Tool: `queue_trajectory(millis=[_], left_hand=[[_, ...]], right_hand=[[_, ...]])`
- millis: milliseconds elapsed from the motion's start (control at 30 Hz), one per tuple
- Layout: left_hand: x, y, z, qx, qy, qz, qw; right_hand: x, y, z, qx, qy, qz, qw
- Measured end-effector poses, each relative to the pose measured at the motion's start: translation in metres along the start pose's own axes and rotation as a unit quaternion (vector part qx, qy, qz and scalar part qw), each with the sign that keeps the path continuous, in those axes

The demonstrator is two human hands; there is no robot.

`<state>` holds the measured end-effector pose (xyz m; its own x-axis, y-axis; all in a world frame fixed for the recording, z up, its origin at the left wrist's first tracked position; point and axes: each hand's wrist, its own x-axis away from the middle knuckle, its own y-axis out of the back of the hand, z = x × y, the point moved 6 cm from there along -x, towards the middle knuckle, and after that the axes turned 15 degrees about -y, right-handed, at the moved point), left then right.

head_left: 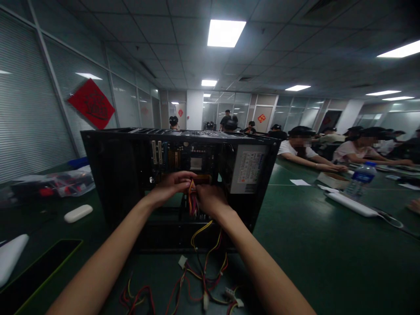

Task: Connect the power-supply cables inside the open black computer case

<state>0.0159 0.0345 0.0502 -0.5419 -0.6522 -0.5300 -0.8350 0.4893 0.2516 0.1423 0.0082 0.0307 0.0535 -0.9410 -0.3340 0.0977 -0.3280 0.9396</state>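
An opened black computer case (113, 175) lies on the table with its inside facing me. Both hands reach into it, in front of the motherboard (208, 151). My left hand (169, 186) has its thumb and fingers closed at the top of a bundle of coloured power cables (193, 201). On the bundle's other side, my right hand (211, 199) is curled with its fingers bent against the same cables; its fingertips are partly hidden. The power supply (247, 170) sits at the case's right end. Loose cables with white connectors (205, 299) spill over the case's near edge onto the table.
Left on the green table (288, 253) are a white oval case (78, 213), plastic-wrapped parts (62, 186) and a dark green-edged phone-like slab (42, 273). To the right stand a water bottle (362, 179), a small box (333, 180) and a white power strip (351, 204). Other people sit beyond.
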Motion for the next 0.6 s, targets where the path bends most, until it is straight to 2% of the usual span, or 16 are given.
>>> queue_trajectory(millis=[133,233,367,467,600], left_hand=[[-0.004,0.006,0.005,-0.135,-0.030,-0.016,0.990],[-0.006,0.011,0.009,-0.258,-0.074,-0.032,0.963],[-0.005,0.011,0.015,-0.376,-0.128,0.007,0.918],[-0.002,0.009,0.013,-0.436,-0.170,0.020,0.884],[-0.004,0.008,0.007,-0.462,-0.159,0.022,0.872]], right_hand=[[0.000,0.001,-0.003,-0.008,-0.016,-0.008,1.000],[0.000,-0.001,-0.008,-0.006,-0.038,-0.005,0.999],[-0.002,-0.005,-0.010,-0.002,-0.044,-0.009,0.999],[-0.004,-0.009,-0.012,0.007,-0.049,-0.007,0.999],[-0.005,-0.010,-0.014,-0.001,-0.059,0.005,0.998]])
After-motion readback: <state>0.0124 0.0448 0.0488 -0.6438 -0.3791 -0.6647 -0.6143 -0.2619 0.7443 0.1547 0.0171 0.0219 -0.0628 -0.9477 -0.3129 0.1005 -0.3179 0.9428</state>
